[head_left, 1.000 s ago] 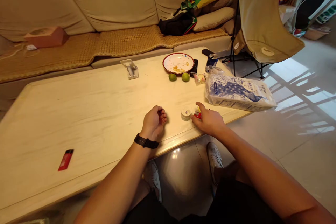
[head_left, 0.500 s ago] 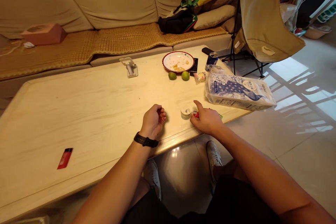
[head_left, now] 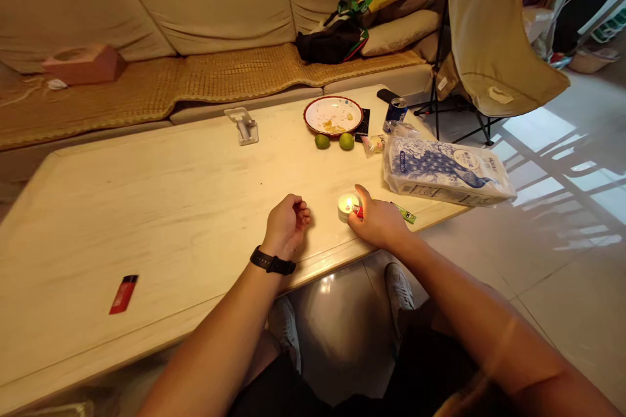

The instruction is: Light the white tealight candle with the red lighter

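Holding the red lighter (head_left: pixel 358 211) to the tealight candle (head_left: pixel 345 214), the right hand (head_left: pixel 382 221) seems to be at the lighting step, with a bright glow at the candle's middle; whether the wick or only the lighter burns, I cannot tell. The next move, I judge, calls for a steady wrist and fingertips clear of the flame. One digit reaches past the lighter's far side, another lies on its near side, pinching it between them; the other fingers are hidden. Only the lighter's tip shows, pointing left into the candle, its long axis apparently running sideways back into the grip. Squat and upright, the candle stands on the table (head_left: pixel 195 208) between both hands, near the front edge. The left hand (head_left: pixel 288 225) rests well apart, fingers loosely curled, neither spread nor visibly pinching anything; how fully they close, I cannot tell.
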`<state>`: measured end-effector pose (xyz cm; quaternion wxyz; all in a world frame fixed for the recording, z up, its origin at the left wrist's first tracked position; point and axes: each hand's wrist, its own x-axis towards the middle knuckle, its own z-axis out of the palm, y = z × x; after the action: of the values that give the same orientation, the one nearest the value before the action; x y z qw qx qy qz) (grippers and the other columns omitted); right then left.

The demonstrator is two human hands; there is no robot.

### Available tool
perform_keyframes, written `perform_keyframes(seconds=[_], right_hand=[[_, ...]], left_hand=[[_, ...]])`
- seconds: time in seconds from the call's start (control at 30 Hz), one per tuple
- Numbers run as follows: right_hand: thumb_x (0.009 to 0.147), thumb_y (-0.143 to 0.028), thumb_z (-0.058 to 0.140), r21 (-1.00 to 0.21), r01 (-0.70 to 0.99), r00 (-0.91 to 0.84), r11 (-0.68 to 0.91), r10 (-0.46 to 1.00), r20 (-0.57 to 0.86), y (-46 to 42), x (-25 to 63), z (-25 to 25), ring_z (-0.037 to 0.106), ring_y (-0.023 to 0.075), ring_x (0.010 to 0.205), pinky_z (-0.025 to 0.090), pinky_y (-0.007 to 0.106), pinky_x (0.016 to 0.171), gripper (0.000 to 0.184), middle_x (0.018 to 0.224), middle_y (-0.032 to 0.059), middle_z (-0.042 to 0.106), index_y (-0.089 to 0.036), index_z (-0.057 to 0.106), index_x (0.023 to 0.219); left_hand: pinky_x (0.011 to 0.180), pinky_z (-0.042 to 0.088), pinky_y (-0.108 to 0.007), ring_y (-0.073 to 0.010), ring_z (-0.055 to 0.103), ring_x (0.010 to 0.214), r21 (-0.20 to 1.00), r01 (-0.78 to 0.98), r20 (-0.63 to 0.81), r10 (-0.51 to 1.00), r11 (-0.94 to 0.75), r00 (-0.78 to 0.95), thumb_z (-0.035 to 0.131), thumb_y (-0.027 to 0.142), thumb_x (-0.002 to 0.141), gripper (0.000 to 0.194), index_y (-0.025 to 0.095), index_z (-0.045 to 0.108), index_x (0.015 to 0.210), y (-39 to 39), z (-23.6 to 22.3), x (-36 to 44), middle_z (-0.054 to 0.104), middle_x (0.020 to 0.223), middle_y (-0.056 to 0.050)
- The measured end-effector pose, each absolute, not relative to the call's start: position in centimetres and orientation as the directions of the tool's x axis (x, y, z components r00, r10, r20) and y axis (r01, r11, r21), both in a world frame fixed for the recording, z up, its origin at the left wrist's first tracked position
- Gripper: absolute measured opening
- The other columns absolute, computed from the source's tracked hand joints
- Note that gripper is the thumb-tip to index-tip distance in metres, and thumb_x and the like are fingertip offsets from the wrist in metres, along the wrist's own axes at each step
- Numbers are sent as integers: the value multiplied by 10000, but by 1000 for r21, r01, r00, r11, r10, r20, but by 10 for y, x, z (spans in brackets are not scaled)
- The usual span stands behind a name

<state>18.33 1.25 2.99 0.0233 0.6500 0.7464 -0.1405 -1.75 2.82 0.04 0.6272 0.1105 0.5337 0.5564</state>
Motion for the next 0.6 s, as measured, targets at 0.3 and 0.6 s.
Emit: perform_keyframes(seconds=[0.3, 0.6], right_hand=[[867, -534, 519, -219, 974, -103, 65, 980, -168, 9, 199, 29, 684, 301, 913, 445, 338, 739, 826, 981, 87, 743, -196, 227, 1562], [921, -473, 453, -143, 989, -59, 34, 982, -177, 7, 229, 21, 681, 310, 942, 450, 359, 785, 737, 1067, 134, 733, -160, 251, 1556]], left_hand=[[397, 378, -223, -92, 472, 467, 737, -582, -545, 812, 344, -210, 570, 133, 730, 72, 164, 527, 682, 28, 3, -18, 520, 593, 15], [399, 373, -225, -96, 474, 478, 741, -580, -542, 812, 339, -218, 584, 137, 718, 83, 166, 524, 668, 29, 1, -16, 522, 593, 10]])
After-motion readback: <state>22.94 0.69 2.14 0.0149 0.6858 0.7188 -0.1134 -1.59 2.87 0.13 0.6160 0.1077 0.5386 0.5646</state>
